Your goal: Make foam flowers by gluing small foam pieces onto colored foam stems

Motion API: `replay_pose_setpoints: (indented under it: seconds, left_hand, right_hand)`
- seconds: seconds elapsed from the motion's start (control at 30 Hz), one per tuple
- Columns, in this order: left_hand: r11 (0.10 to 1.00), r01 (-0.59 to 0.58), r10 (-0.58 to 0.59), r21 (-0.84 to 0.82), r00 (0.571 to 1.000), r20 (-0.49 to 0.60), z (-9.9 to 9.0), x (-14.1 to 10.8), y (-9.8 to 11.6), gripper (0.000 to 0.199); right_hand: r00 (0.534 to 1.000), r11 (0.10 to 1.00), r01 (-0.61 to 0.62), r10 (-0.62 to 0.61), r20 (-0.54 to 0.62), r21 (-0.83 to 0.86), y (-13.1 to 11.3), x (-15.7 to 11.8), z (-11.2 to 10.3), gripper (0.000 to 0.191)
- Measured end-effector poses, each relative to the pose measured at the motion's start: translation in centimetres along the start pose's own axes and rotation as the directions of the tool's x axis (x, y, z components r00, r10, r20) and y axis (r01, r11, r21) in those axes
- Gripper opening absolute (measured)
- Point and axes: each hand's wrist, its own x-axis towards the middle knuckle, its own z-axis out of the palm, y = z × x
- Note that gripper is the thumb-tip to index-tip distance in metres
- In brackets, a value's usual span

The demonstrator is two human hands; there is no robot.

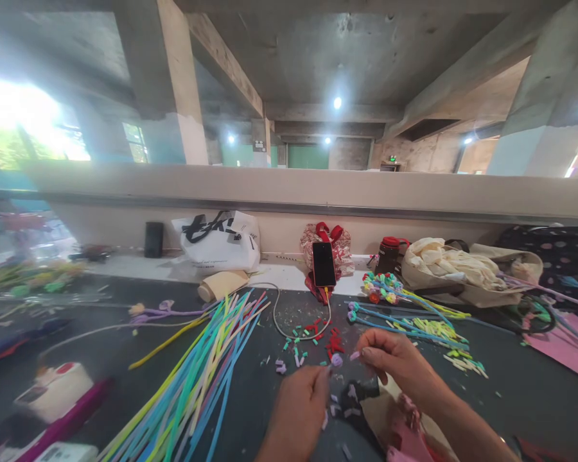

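My left hand (302,405) is at the lower middle, its fingers pinched together beside a small purple curled piece (336,360) that seems to be in its grip. My right hand (390,359) is just to the right, thumb and forefinger closed on a small pink piece (355,355). Short red pieces (334,340), green pieces (297,351) and purple pieces (351,393) lie scattered around the two hands. Left of them, a bundle of long colored fuzzy stems (197,378) stretches across the dark table.
A phone (324,264) leans on a patterned bag (347,247), its cable (275,314) looping on the table (510,398). Behind stand a white bag (221,247), a dark bottle (388,258) and a cream bag (472,276). Yellow-green pieces (431,330) lie right.
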Motion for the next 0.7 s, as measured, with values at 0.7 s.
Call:
replay_pose_setpoints:
  seconds: [0.7]
  left_hand:
    - [0.995, 0.092, -0.090, -0.038, 0.995, 0.044, -0.9, 0.0, 0.5, 0.036]
  right_hand:
    - [0.999, 0.996, 0.053, -0.053, -0.008, 0.073, 0.3, 0.0, 0.1, 0.015]
